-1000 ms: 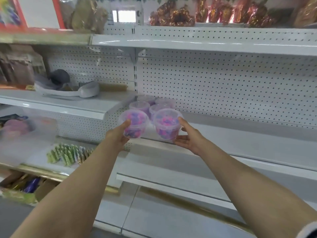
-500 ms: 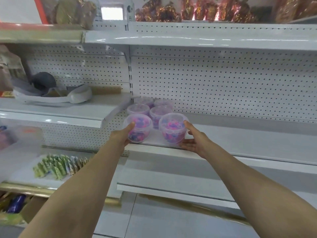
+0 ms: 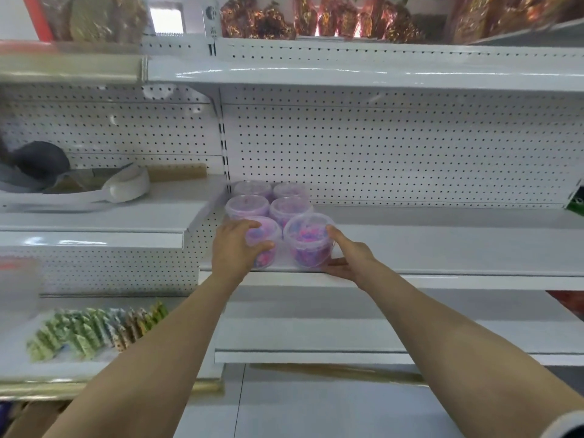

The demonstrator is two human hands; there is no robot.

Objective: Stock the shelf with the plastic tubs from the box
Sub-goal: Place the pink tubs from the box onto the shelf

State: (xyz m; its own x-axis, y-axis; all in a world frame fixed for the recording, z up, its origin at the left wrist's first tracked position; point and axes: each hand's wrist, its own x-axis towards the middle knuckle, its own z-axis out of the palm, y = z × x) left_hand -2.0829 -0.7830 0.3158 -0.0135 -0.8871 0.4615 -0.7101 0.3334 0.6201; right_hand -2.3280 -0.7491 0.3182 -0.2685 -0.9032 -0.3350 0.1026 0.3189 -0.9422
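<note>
Two clear plastic tubs filled with pink and purple bits stand at the front edge of the white middle shelf [image 3: 442,248], near its left end. My left hand [image 3: 234,251] grips the left tub [image 3: 265,235], with fingers curled round its front. My right hand [image 3: 350,254] holds the right tub [image 3: 308,243], a finger up its right side and the thumb at its base. Several more tubs [image 3: 249,206] stand in two rows right behind them, up to the pegboard back. The box is out of view.
To the right of the tubs the middle shelf runs bare up to a green item [image 3: 576,202]. The left bay's shelf holds white and grey wares [image 3: 126,188]. Below lie green packets [image 3: 94,330]. Gold-wrapped goods [image 3: 316,23] fill the top shelf.
Both hands have moved forward and down with their tubs, from the air in front of the shelf onto its front edge. My left fingers now wrap further round the left tub.
</note>
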